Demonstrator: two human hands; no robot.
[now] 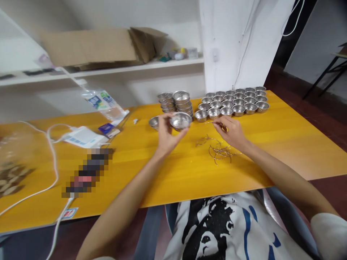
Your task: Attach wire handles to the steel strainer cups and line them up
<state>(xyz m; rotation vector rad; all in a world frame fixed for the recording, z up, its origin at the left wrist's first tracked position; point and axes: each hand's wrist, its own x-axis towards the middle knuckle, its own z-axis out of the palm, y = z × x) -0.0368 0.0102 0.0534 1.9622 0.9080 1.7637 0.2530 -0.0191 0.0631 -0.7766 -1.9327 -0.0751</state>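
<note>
My left hand (167, 136) grips a small metal strainer cup (180, 121) by its rim, tilted above the table. The fingers of my right hand (230, 130) are pinched on a thin curved wire (209, 122), part of which pokes out to the left. Below that hand lies a loose heap of curved wires (221, 151). Behind my left hand stand two stacks of perforated metal cups (182, 96), with another cup (154, 122) beside them, partly hidden by my fingers. Rows of perforated cups (238, 109) stand at the back right.
On the yellow table (173, 184) lie a plastic bottle (104, 101), a white power box (84, 136) with cables, a blue packet (108, 129) and a pixelated object (88, 173). A bag of round pieces (12, 177) is at far left. A cardboard box (92, 47) sits on the shelf.
</note>
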